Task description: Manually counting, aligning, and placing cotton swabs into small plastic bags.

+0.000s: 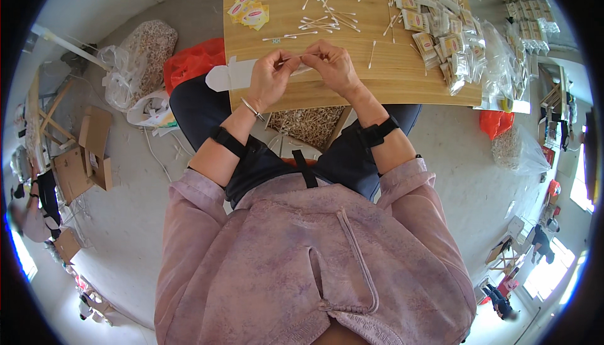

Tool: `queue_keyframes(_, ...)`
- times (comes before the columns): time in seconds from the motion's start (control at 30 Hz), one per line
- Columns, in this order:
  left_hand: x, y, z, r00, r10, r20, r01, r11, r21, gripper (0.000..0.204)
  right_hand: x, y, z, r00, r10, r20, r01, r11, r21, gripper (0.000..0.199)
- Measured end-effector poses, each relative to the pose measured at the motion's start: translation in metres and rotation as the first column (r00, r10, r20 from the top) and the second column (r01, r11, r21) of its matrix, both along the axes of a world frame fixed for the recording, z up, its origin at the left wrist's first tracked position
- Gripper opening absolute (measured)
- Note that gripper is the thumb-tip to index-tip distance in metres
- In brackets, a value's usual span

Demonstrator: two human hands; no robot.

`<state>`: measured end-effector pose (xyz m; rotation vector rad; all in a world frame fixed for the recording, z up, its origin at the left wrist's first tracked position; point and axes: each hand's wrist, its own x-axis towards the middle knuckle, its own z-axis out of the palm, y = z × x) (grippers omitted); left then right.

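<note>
Head view is showing both hands meeting over the near edge of the wooden table [390, 74]: the left hand [269, 77] and right hand [333, 65] are each pinching, fingertips together, an end of a small clear packet [301, 63] that seems to hold cotton swabs, though its contents are too small to tell. Keeping it flat and taut between the pinches would probably be helping. Its long axis is running left-right, tilting slightly. Loose cotton swabs [327, 22] are lying beyond.
</note>
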<state>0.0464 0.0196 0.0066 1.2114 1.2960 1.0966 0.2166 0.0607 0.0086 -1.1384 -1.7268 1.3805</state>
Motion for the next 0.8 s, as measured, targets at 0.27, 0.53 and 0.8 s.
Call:
queue_keyframes(0.27, 0.003, -0.006, -0.024, 0.918, 0.022, 0.396, 0.051, 0.984, -0.172, 0.012, 0.000, 0.001, -0.011, 0.938, -0.065, -0.340, -0.054, 0.943, -0.329, 0.008)
queue_keyframes(0.53, 0.010, -0.005, -0.036, 0.712, 0.065, 0.699, 0.037, 0.991, -0.130, 0.005, -0.001, 0.000, -0.009, 0.927, -0.068, -0.369, -0.070, 0.935, -0.348, 0.006)
queue_keyframes(0.8, -0.001, -0.003, -0.044, 0.768, -0.011, 0.641, 0.103, 0.989, -0.105, 0.014, 0.002, 0.002, -0.013, 0.939, -0.048, -0.340, -0.069, 0.944, -0.323, 0.005)
